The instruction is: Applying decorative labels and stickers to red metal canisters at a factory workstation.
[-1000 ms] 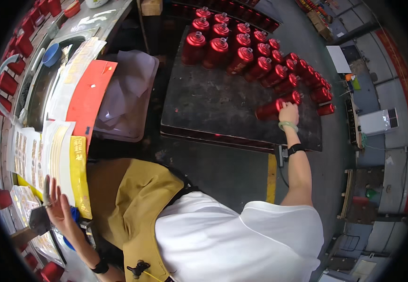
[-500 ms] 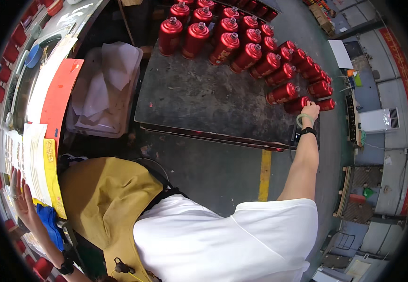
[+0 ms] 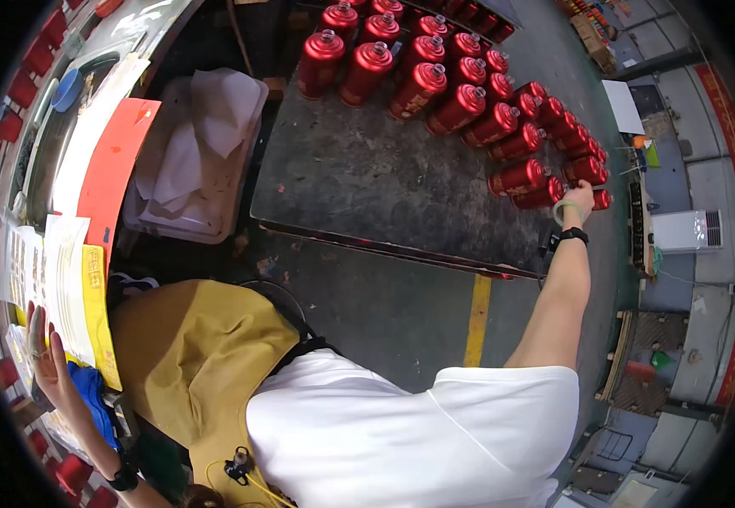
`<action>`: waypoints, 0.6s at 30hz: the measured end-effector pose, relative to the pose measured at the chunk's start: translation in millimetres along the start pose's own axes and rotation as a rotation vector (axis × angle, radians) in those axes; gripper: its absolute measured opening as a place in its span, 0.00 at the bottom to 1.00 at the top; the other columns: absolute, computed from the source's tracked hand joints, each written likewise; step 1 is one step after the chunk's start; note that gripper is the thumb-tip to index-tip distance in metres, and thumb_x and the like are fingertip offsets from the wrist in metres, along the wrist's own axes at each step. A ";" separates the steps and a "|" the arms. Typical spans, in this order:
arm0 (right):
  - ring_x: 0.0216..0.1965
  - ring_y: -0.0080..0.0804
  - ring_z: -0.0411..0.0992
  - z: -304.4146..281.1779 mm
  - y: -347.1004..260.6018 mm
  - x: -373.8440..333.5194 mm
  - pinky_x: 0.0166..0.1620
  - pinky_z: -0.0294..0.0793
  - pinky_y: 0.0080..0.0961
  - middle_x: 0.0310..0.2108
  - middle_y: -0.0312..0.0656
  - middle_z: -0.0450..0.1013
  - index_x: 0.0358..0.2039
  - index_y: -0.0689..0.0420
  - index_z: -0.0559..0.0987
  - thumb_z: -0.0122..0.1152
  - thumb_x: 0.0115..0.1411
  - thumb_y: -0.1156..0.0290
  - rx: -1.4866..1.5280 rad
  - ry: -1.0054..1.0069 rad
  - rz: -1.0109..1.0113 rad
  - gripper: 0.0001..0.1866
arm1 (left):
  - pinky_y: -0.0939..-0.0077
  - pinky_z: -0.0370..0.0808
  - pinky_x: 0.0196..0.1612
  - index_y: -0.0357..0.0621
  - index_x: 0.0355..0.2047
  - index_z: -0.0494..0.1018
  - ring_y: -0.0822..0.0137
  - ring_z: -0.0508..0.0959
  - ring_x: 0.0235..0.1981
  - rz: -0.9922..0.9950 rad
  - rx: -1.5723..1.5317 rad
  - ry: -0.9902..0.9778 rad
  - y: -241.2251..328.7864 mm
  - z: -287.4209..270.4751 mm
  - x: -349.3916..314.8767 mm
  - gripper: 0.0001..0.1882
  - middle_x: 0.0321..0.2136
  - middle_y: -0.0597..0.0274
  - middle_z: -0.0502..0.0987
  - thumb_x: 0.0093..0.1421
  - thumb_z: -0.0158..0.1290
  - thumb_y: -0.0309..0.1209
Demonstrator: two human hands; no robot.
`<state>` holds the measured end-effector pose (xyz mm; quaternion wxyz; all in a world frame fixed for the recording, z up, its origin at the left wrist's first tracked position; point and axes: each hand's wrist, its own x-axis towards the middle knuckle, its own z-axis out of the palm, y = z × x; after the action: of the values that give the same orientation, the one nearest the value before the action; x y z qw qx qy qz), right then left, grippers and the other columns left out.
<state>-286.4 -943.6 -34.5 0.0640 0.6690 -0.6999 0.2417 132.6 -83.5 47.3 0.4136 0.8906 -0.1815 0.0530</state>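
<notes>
At the right end of the dark table (image 3: pixel 367 178), my right hand (image 3: pixel 581 196) is at the neck end of a red bottle (image 3: pixel 538 195). Its fingers are small and partly hidden, so I cannot make out a firm grip. Just beyond the hand, another red bottle (image 3: pixel 602 200) shows in part. A pale bangle and a black band circle my right wrist. At the far left my left hand (image 3: pixel 50 360) has its fingers stretched apart and holds nothing. It hovers beside printed papers (image 3: pixel 67 271) and a blue cloth (image 3: pixel 92 398).
Several red bottles with clear necks (image 3: pixel 418 91) stand in rows along the far and right sides of the table. A translucent bin (image 3: pixel 189 224) with white sheets sits left of it. A red sheet (image 3: pixel 118 161) lies on the left bench. A yellow line (image 3: pixel 477 322) marks the floor.
My right hand has shifted a little rightward, off the body of the nearest red bottle toward its neck end. The view has moved slightly. My left hand stays spread.
</notes>
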 end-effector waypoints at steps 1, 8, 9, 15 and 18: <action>0.51 0.54 0.77 -1.4 -4.3 19.5 0.53 0.76 0.46 0.49 0.55 0.79 0.50 0.51 0.82 0.55 0.66 0.69 0.123 0.025 -0.068 0.14 | 0.64 0.60 0.72 0.36 0.66 0.68 0.65 0.65 0.69 0.020 0.010 0.019 -3.2 0.3 -0.6 0.22 0.68 0.54 0.66 0.73 0.48 0.28; 0.42 0.31 0.75 -81.7 -237.6 -96.8 0.47 0.76 0.28 0.48 0.42 0.75 0.54 0.60 0.78 0.48 0.75 0.69 0.734 -0.154 -0.903 0.15 | 0.66 0.71 0.62 0.40 0.54 0.77 0.59 0.74 0.61 -0.087 -0.146 0.120 15.0 20.2 -29.2 0.20 0.66 0.52 0.69 0.60 0.60 0.21; 0.41 0.30 0.74 -98.1 -267.5 -127.3 0.47 0.75 0.27 0.48 0.41 0.74 0.52 0.61 0.78 0.46 0.76 0.70 0.847 -0.149 -1.065 0.14 | 0.61 0.69 0.65 0.40 0.56 0.75 0.56 0.72 0.63 -0.047 0.003 0.023 27.7 16.2 -25.3 0.22 0.65 0.49 0.69 0.60 0.60 0.22; 0.44 0.37 0.73 -183.3 -466.3 -349.8 0.47 0.74 0.29 0.45 0.46 0.73 0.46 0.63 0.77 0.48 0.72 0.78 1.113 -0.662 -1.689 0.09 | 0.60 0.67 0.66 0.44 0.52 0.79 0.56 0.71 0.64 -0.027 -0.129 0.130 28.7 -48.9 -83.0 0.18 0.62 0.53 0.71 0.61 0.62 0.25; 0.41 0.41 0.73 -229.3 -538.0 -455.4 0.45 0.73 0.30 0.42 0.50 0.73 0.46 0.64 0.77 0.50 0.69 0.82 1.215 -0.762 -1.994 0.09 | 0.62 0.67 0.66 0.44 0.52 0.79 0.57 0.72 0.63 -0.131 -0.132 0.340 1.4 -88.8 -116.3 0.18 0.61 0.54 0.73 0.61 0.62 0.24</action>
<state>224.5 -427.5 114.0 -0.3098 0.8605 0.3700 0.1631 29.0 15.3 77.8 0.4983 0.8497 -0.0540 0.1636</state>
